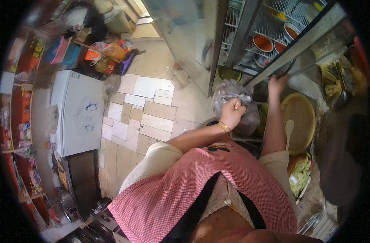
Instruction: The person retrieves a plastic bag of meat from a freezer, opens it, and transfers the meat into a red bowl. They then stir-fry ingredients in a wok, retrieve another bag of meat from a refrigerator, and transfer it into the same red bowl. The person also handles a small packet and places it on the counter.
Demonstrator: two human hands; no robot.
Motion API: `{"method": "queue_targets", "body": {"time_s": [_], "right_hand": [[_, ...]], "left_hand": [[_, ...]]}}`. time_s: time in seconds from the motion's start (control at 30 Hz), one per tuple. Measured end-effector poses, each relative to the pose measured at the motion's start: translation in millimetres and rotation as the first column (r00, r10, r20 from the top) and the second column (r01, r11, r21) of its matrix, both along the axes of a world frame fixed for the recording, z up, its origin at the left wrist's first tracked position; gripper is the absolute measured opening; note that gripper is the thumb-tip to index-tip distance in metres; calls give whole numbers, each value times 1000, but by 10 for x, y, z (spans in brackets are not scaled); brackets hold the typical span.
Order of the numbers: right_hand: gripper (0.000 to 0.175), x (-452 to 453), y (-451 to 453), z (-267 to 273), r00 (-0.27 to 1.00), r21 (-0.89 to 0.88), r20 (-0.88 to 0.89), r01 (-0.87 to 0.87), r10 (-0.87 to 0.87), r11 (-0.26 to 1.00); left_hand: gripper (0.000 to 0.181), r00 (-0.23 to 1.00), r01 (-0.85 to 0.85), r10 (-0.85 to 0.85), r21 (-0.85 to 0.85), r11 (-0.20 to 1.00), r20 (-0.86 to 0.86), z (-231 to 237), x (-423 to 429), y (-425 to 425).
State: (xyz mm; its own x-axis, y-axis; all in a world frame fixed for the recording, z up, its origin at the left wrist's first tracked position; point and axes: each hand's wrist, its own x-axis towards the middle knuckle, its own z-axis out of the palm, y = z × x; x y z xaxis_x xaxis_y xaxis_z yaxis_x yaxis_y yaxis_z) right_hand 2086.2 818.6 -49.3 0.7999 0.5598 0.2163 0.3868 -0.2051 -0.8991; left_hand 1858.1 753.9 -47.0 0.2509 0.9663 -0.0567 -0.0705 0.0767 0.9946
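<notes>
My left hand (232, 113) is closed in a fist on the gathered top of a grey translucent plastic bag (229, 91), whose contents I cannot make out. A gold-coloured bracelet circles that wrist. Farther right, my right hand (277, 85) grips the dark handle (289, 67) of a glass refrigerator door (294, 45). Behind that door, white wire shelves (258, 29) carry bowls of a red-orange food (263, 43). A second glass door (188, 39) stands swung out on the left.
A large round yellow-rimmed tray (306, 133) with a pale paddle (289, 130) lies right of my right forearm, chopped greens (300, 176) nearer me. A clear plastic bottle (177, 77) is on the tiled floor (157, 109). A white chest freezer (81, 112) and loaded shelves (24, 121) line the left.
</notes>
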Motion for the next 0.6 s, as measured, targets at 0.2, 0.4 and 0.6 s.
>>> {"method": "queue_targets", "body": {"time_s": [0.2,0.4,0.6], "right_hand": [[74,-232,-73,318,998,-222,68,23,-7,975],[109,-7,401,204,963,-397,148,-150,225,905],[29,-532,362,109,730,-205,20,-665,683,718]], "left_hand": [[27,968,236,-219,-147,961,124,-250,-879,-623],[27,953,297,-286,-119,947,100,-140,-1537,-792],[28,997,71,-72,-47,996,-30,8,-2096,-583]]}}
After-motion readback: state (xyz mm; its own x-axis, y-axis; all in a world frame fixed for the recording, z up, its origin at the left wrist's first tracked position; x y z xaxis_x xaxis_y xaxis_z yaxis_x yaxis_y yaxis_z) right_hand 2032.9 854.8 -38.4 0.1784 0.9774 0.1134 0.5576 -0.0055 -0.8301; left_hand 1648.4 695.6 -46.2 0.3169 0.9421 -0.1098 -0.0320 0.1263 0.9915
